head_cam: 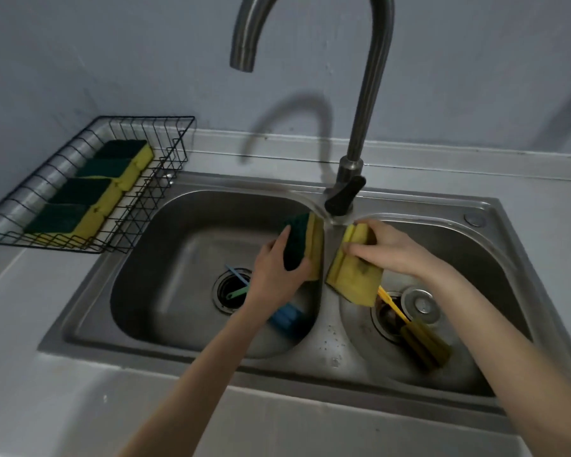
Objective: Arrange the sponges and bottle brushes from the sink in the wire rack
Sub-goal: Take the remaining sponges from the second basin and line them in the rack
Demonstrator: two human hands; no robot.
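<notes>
While a green-backed sponge (302, 247) is gripped by the left hand (277, 268) over the left basin and a yellow sponge (353, 272) is pinched by the right hand (386, 249) over the right basin, both are best carried left and set flat in line with those already racked. Counted from the head view: four sponges lie in the wire rack (165, 179), two are held, and two bottle brushes remain in the sink (495, 225), a blue brush (285, 318) and a yellow brush (422, 344).

1. A plain blue-grey painted wall (112, 61) is rising behind everything, catching dim, cool light.
2. A tall curved brushed-steel tap (365, 103) is casting a hooked shadow (287, 127) onto that wall.
3. A pale grey surface (63, 390) is spreading to the left and front.
4. A raised grey ledge (459, 159) is running along the foot of the wall.
</notes>
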